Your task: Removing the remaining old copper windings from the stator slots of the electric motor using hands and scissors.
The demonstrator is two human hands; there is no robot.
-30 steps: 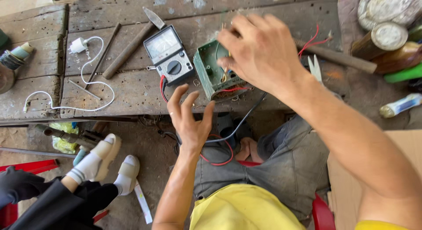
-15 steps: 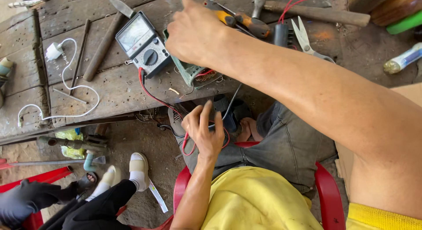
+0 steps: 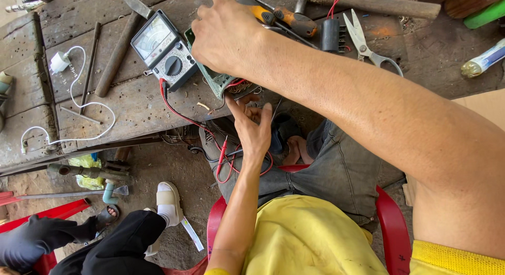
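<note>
Right grip (image 3: 226, 36): closed over green circuit box (image 3: 218, 80) | left grip (image 3: 252, 130): fingers spread, holding nothing, below box

I count two hands at work: my right hand (image 3: 226, 36) and my left hand (image 3: 254, 129). On the bench I see one meter (image 3: 164, 50), one green circuit board (image 3: 218, 81), two screwdrivers with orange handles (image 3: 286, 18), one pair of scissors (image 3: 368, 43), one black capacitor (image 3: 330, 34), one white charger cable (image 3: 79, 104) and one knife (image 3: 122, 43). One red probe (image 3: 222, 155) hangs below.
</note>
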